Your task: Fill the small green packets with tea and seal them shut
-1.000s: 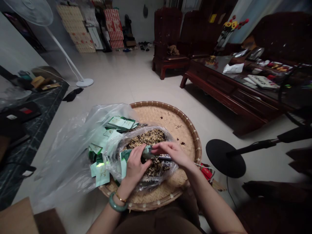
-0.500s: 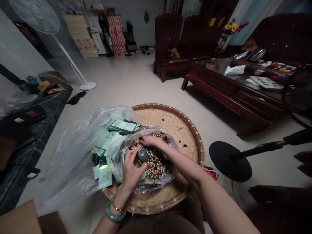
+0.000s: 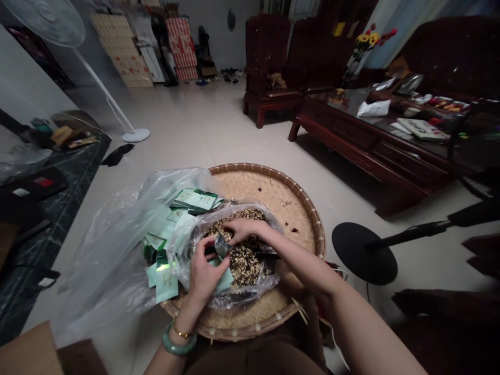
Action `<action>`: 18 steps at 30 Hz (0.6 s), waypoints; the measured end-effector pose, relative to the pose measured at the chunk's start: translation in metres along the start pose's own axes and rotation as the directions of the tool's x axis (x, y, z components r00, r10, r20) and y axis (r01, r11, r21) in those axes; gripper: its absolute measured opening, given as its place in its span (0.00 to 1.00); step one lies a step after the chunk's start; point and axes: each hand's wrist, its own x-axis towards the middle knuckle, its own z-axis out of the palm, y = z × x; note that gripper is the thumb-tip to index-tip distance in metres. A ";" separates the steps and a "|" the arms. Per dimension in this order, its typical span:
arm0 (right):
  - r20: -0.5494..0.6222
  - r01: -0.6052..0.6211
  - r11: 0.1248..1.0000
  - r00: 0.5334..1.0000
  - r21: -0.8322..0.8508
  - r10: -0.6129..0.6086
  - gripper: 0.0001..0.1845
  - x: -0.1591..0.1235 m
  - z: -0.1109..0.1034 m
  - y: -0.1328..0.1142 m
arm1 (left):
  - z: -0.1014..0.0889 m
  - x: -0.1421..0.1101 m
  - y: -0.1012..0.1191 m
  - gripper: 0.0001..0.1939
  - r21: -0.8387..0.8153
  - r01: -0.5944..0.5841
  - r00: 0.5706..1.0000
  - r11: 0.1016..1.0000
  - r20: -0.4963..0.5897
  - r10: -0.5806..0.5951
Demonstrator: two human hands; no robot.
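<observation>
Centrally, left hand (image 3: 204,269) curled around small grey-green foil pouch (image 3: 222,246) | right hand (image 3: 242,229) beside it, fingers bent, hold indeterminable | risk: squeezing could collapse pouch mouth

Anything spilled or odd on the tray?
Yes, slightly: a few dark bits lie loose on the far right part of the woven tray, outside the clear bag holding the dry mix. Possibly spilled.
</observation>
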 end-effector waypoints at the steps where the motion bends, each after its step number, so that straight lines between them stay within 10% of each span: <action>1: 0.074 -0.046 0.996 0.996 -0.072 0.052 0.13 0.003 -0.006 0.003 | 0.000 0.001 0.000 0.22 0.008 -0.003 1.000 1.000 -0.002 0.003; 7: 0.155 -0.310 0.949 0.936 -0.060 0.315 0.17 0.009 -0.015 0.020 | 0.000 0.003 0.004 0.22 0.052 -0.026 1.000 0.998 0.010 0.025; 18: 0.118 -0.425 0.842 0.904 0.333 0.410 0.15 -0.016 -0.023 0.023 | 0.003 0.002 0.004 0.22 0.122 -0.046 0.998 0.991 0.052 0.040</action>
